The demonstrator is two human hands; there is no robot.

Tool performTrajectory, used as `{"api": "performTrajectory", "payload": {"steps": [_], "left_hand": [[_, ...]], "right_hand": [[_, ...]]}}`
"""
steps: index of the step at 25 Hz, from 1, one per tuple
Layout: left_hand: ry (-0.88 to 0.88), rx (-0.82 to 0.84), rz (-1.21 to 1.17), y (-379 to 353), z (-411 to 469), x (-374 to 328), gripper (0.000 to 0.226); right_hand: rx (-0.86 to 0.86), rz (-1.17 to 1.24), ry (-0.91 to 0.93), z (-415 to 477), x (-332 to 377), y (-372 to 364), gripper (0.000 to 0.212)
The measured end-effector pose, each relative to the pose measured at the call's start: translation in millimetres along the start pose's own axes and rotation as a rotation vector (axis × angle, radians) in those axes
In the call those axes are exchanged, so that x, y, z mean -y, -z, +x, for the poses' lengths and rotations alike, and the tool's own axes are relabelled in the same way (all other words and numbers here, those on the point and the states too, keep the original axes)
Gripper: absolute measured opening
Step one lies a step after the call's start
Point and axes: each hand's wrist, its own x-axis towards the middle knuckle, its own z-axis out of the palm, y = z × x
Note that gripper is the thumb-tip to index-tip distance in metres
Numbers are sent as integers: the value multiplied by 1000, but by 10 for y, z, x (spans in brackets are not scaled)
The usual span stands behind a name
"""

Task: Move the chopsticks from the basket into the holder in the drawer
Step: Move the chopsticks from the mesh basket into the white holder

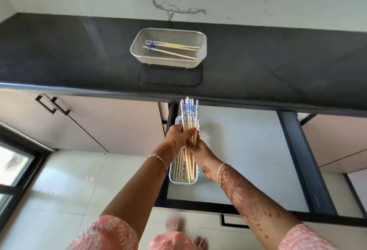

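A bundle of several chopsticks [189, 114], bamboo with blue-and-white patterned tops, is gripped by both hands above the open drawer. My left hand [179, 135] wraps the bundle from the left and my right hand [198, 150] holds it from below. Under them lies a long white holder [193, 180] in the drawer, with more chopsticks inside it. On the black counter a metal mesh basket [168, 59] holds three chopsticks [174, 48] lying flat.
The pulled-out drawer [244, 150] has a pale grey liner and a dark frame. The black counter's edge [99, 91] overhangs it. Cabinet doors with black handles [52, 105] stand at the left. My feet show on the tiled floor below.
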Motion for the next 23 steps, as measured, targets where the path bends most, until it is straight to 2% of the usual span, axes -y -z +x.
{"api": "performTrajectory", "payload": {"steps": [3,9,15,19,23], "left_hand": [[90,-50,76,13,225,310,10],[199,-135,253,-43,532,598,29],[298,-65,230,-69,665,677,35],[337,-47,148,-64,878,808,49],[377,-29,140,-79,1087,913,47]], "right_hand": [[-93,-35,-65,112,-218,-123,34],[-237,-248,-233,446,-497,-297,28],[-335,-323,-286,529,-478,-361,30],[-361,-332,-299,526,-446,-388,32],[-365,-360,-299,560,-455,-426,38]]}}
